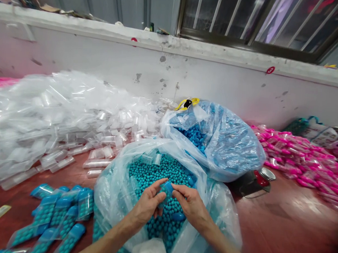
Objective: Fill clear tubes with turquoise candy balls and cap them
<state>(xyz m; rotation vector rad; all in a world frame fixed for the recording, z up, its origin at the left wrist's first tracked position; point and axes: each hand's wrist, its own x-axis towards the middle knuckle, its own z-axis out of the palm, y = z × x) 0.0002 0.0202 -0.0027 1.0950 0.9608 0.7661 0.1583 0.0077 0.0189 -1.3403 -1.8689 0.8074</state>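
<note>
Left hand (146, 203) grasping a small clear container (163, 201), right hand (192, 206) pinching its blue cap (168, 186), fingertips meeting at the top, seemingly so one steadies while the other works the cap. They're right over the open bag of beads (107, 185), where any spill would likely drop back in. Just behind, toward the worktop's (282, 221) far edge, the blue bag (232, 144) gapes, handy for reaching. Clear tubes (74, 111) heap far left; filled containers (60, 211) lie near left, probably grouped apart from the clear ones.

Red surface (293, 229) bears bags (110, 176); tubes (60, 211); pink packs (304, 156)
</note>
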